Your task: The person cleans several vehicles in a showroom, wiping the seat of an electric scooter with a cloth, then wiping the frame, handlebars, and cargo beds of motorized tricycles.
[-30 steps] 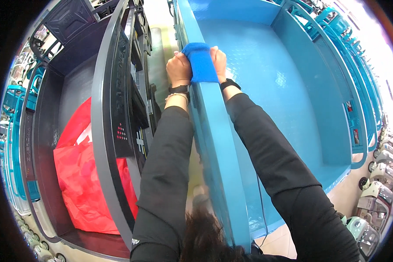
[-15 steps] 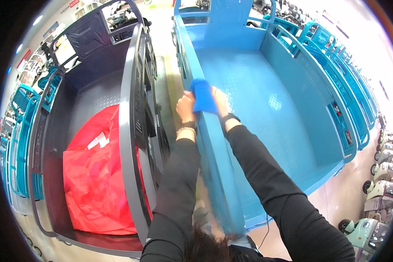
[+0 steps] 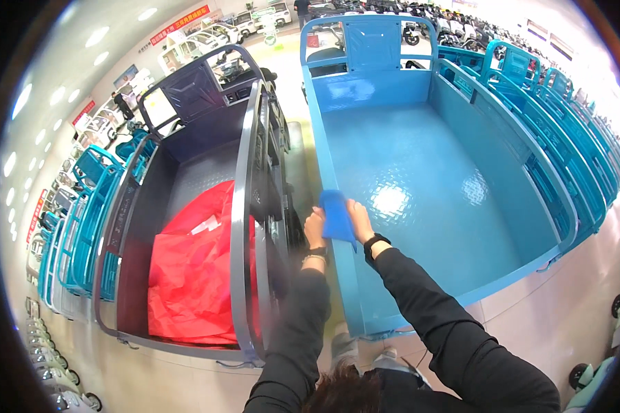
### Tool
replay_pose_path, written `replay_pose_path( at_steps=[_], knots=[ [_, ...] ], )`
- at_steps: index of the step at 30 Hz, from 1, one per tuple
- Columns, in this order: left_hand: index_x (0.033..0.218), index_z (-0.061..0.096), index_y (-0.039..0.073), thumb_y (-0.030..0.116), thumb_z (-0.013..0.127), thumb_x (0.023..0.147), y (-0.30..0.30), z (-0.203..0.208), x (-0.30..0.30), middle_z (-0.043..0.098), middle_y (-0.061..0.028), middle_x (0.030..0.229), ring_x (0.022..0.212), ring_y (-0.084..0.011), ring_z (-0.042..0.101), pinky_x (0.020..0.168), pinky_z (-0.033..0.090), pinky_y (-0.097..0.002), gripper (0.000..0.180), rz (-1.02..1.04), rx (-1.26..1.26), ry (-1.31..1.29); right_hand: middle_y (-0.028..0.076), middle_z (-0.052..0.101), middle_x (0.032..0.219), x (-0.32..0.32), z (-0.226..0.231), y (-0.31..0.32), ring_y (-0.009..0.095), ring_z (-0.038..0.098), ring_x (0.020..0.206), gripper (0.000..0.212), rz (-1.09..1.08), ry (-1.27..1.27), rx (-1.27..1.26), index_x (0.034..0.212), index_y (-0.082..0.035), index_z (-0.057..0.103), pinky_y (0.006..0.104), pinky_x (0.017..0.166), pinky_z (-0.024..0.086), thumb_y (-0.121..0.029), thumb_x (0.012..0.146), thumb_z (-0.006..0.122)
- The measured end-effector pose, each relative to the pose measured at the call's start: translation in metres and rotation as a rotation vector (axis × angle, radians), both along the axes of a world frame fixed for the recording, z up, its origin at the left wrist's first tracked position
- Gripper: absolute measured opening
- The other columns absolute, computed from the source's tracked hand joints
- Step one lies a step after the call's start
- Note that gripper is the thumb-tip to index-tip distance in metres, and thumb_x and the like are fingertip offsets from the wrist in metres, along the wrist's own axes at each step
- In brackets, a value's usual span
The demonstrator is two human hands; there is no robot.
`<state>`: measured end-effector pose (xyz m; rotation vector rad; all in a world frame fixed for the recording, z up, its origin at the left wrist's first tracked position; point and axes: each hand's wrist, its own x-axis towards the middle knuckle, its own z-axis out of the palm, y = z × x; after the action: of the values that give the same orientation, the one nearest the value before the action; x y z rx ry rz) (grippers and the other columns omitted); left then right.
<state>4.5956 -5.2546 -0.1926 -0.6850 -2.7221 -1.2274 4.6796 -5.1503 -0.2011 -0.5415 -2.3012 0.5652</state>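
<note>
A blue cloth (image 3: 337,215) is draped over the top rail of the left side wall of a light-blue cargo bed (image 3: 346,275). My left hand (image 3: 315,228) grips the cloth's left edge on the outer side of that wall, fingers closed. On the inner side, my right hand (image 3: 360,220) is closed on the cloth's right edge. Between the two hands the cloth lies flat across the rail. Both arms reach forward in black sleeves, with a dark band on each wrist.
To the left stands a dark grey cargo bed (image 3: 242,186) holding a crumpled red sheet (image 3: 193,282). A narrow gap separates the two beds. Teal cargo frames (image 3: 93,241) line the left, and more teal frames (image 3: 551,131) the right. Several small vehicles stand along both sides. A person (image 3: 122,105) stands far left.
Both hands have drawn the blue cloth along the rail toward me, nearer the wall's near end. The view has tilted up, showing more of the far showroom.
</note>
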Motion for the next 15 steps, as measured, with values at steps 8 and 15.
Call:
replay_pose_path(
  at_steps=[8,15],
  knots=[
    [0.07,0.062,-0.006,0.038,0.022,0.104,-0.063,-0.025,0.065,0.064,-0.0288,0.071,0.069,-0.0477,0.063,0.065,0.049,-0.0563,0.069,-0.09,0.05,0.026,0.023,0.058,0.078,0.077,-0.011,-0.058,0.044,0.059,0.072,0.003,0.076,0.114,-0.015,0.09,-0.002,0.05,0.0518,0.062,0.047,-0.004,0.087,0.051],
    [0.078,0.057,-0.002,0.047,0.028,0.105,-0.121,-0.027,0.143,0.062,-0.017,0.064,0.06,-0.0252,0.064,0.054,0.046,-0.0416,0.064,-0.25,0.315,-0.269,0.024,0.057,0.078,0.143,-0.021,-0.106,0.044,0.058,0.074,0.007,0.148,0.109,-0.177,0.09,-0.001,0.049,0.0521,0.065,0.046,-0.003,0.084,0.054]
  ],
)
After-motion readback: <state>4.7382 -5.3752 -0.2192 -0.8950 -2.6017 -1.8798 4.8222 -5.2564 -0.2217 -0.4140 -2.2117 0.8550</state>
